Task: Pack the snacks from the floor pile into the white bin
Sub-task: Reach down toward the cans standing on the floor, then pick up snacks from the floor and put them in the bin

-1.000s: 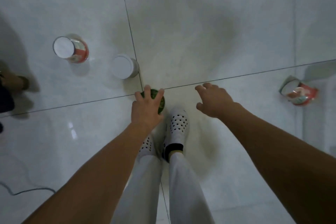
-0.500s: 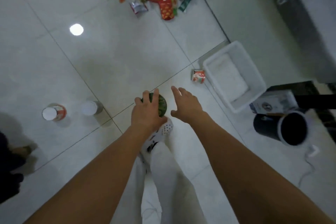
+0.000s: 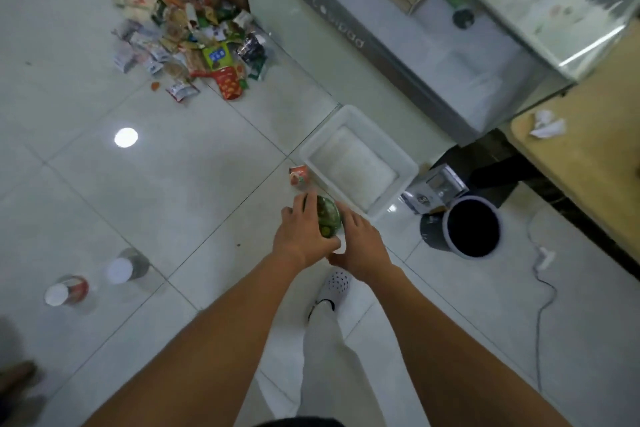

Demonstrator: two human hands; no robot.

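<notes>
Green snack tub (image 3: 328, 218) held over the floor just short of the white bin's (image 3: 381, 134) near corner, left hand (image 3: 301, 236) fingers curled round its left side, right hand (image 3: 360, 246) laid flatter against its right side, steadying only. Risk: let go from here, it likely clips the rim and rolls off, being round. Long axis runs away from the person, far end toward the bin.
</notes>
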